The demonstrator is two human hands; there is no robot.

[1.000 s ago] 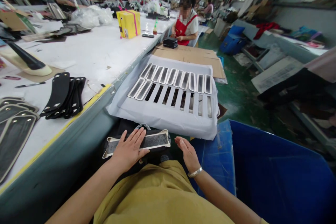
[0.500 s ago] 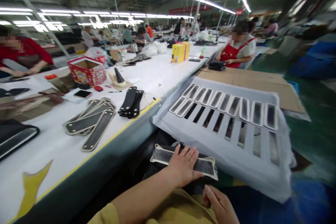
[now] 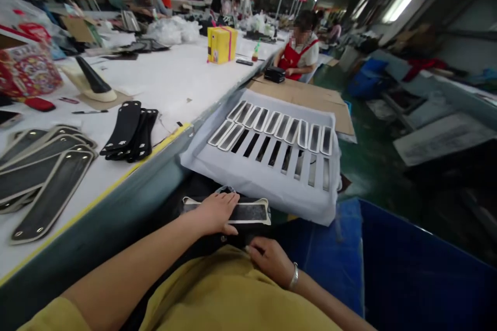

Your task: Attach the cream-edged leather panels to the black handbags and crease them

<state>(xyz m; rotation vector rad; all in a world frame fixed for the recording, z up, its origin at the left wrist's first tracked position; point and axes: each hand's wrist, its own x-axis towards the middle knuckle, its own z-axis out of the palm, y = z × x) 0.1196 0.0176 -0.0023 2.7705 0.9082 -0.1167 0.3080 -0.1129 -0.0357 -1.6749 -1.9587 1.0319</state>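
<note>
Left grip (image 3: 215,212) spread flat on cream-edged panel (image 3: 250,212); right grip (image 3: 269,261) curled against yellow garment (image 3: 233,295), hold unclear.

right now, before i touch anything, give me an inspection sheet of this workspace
surface: long white worktable with a yellow strip along its near edge; a white slotted sheet lies beside that edge.
job's things: cream-edged dark panel across the lap; a row of narrow strips on the sheet.
clutter: stacked panels, black straps, yellow box, patterned box, cardboard.
grippers: left hand flat and open on the panel; right hand curled on the lap, grip unclear.
cables: nothing seen.
surroundings: blue bin to the right; person in a red apron further along the table.
</note>
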